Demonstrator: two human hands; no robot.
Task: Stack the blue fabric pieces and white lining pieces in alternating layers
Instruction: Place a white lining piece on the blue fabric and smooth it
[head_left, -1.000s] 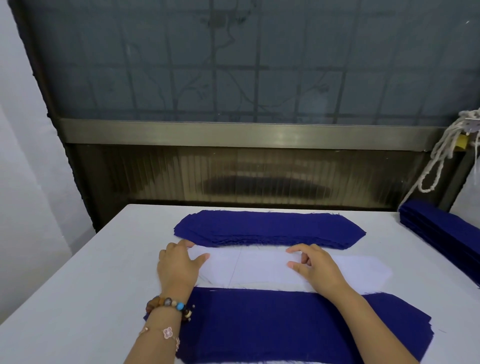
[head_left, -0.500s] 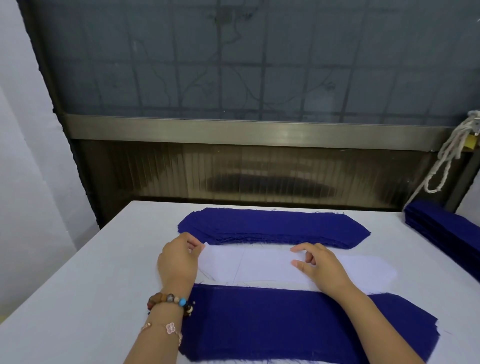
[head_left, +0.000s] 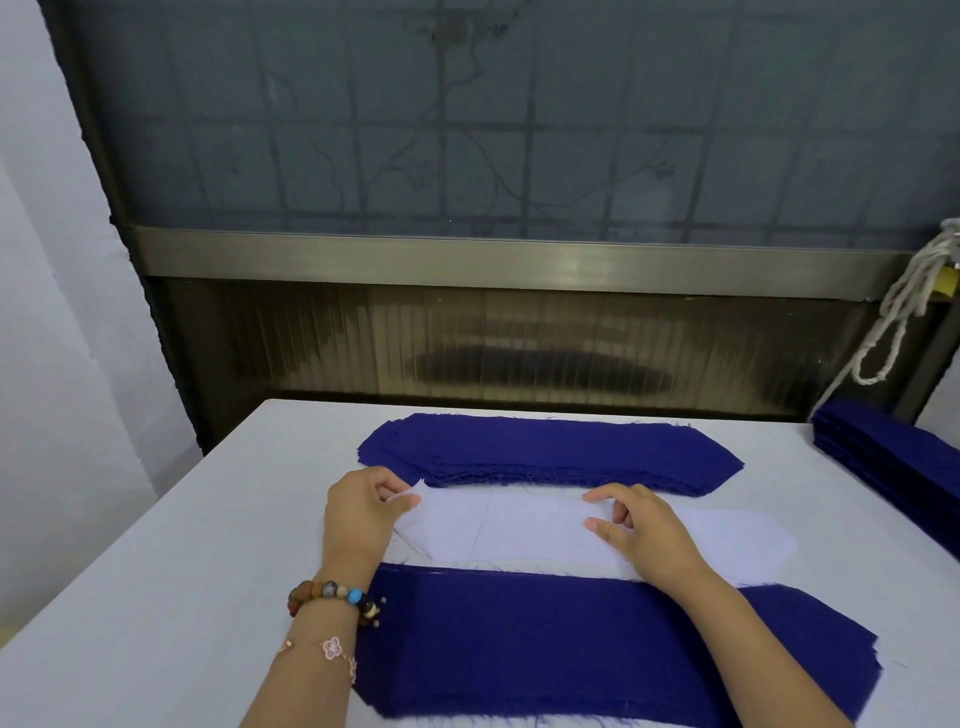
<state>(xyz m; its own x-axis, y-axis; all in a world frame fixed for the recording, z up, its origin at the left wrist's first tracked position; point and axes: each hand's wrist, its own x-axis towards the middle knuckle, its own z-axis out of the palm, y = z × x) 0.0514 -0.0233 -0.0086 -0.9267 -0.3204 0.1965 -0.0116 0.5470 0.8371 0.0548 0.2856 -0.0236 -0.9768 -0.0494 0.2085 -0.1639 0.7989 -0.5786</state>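
Note:
A white lining piece (head_left: 519, 525) lies across the middle of the table, between two blue fabric stacks. The far blue stack (head_left: 550, 452) lies behind it; the near blue stack (head_left: 545, 634) lies in front, under my forearms. My left hand (head_left: 358, 514) pinches the lining's left tip, which is lifted off the pile. On the lining's right part rests my right hand (head_left: 644, 535), its fingers curled with forefinger and thumb on the top sheet. Whether it pinches the sheet is unclear.
The white table (head_left: 156, 597) ends at a dark window frame (head_left: 519, 260) behind. A third pile of blue pieces (head_left: 893, 457) sits at the right edge. A white rope (head_left: 893, 312) hangs at the right.
My left hand has curled from flat to pinching the lining's left tip and raised it. My right hand has barely shifted on the lining. The camera has tilted slightly.

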